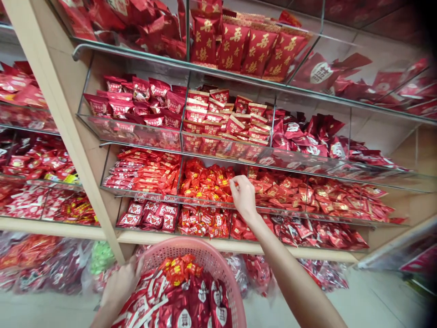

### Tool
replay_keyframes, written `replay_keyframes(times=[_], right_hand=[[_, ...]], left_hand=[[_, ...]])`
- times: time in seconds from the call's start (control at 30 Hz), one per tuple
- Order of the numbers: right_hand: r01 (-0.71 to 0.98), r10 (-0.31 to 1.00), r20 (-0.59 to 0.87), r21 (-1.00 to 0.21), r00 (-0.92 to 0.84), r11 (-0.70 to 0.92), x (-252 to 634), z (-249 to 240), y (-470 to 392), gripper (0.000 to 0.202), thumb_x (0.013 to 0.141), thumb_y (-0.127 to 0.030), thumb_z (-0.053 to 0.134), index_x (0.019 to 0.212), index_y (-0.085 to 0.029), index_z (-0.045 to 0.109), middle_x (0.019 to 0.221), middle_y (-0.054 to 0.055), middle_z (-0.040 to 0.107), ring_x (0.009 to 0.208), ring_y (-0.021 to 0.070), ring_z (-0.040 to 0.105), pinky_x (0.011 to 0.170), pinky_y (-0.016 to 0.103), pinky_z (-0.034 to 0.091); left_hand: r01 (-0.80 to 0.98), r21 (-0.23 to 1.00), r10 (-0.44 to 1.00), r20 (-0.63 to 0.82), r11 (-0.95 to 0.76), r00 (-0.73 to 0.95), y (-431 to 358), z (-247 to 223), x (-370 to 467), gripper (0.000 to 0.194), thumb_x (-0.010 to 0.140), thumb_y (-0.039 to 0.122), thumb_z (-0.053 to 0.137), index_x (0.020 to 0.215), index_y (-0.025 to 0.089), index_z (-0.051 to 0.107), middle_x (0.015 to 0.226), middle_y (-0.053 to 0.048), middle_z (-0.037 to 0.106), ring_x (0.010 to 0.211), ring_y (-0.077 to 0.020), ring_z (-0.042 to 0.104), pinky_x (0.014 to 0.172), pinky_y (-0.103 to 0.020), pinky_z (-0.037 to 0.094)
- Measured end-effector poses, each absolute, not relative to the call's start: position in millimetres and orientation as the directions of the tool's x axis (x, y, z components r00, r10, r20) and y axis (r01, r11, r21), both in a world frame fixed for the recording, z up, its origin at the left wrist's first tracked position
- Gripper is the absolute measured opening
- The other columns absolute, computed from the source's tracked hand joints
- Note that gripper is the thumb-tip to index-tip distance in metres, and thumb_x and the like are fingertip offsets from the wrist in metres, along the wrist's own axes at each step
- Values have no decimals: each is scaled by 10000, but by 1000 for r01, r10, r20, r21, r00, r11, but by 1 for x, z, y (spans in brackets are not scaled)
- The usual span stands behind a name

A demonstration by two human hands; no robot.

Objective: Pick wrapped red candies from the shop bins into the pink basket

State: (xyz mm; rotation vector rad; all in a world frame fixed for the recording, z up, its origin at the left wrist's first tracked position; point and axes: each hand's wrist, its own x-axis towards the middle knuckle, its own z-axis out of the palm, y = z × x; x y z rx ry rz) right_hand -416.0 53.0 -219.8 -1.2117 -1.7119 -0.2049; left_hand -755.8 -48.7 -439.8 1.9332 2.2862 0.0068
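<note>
The person stands close to a tiered shelf rack (68, 123) of clear-fronted bins, every one filled with red wrapped sweets. The right hand (243, 197) is stretched up to the third tier, at the divider between a bin of small orange-red candy packets (205, 182) and a bin of flat red-and-gold packets (307, 191). Its fingers are curled in a pinch at the edge of the orange-red pile, touching the packets there; whether a packet is actually gripped between the fingertips I cannot tell.

Lower down, the left hand (119, 284) is closed around the rim of a round pink plastic basket (218, 259), holding it up just below the shelves. The basket is well loaded: a small heap of orange-red packets (179, 269) like those in the bin sits on top towards the back, with dark red foil pouches (201, 305) and red-and-white wrapped pieces (143, 300) beneath and in front.

Under the lowest shelf board lie clear plastic bags (41, 259) of more sweets, one with green contents (100, 257).
</note>
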Motion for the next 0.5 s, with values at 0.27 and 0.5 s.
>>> replay_keyframes(times=[0.27, 0.5], right_hand=[[585, 724, 668, -523, -171, 620, -461, -257, -29, 203, 885, -258, 404, 818, -187, 582, 862, 53, 582, 779, 143, 531, 706, 255, 398], [820, 972, 90, -523, -218, 233, -488, -395, -29, 222, 840, -186, 419, 683, -176, 575, 709, 42, 603, 671, 145, 551, 605, 227, 329]], left_hand=[[979, 93, 982, -70, 179, -173, -48, -438, -753, 471, 882, 407, 140, 1019, 151, 511, 815, -132, 678, 780, -274, 650, 654, -362, 462], [979, 78, 979, -82, 190, -184, -50, -436, -751, 493, 885, 415, 132, 1024, 143, 519, 822, -142, 680, 795, -275, 649, 668, -363, 457]])
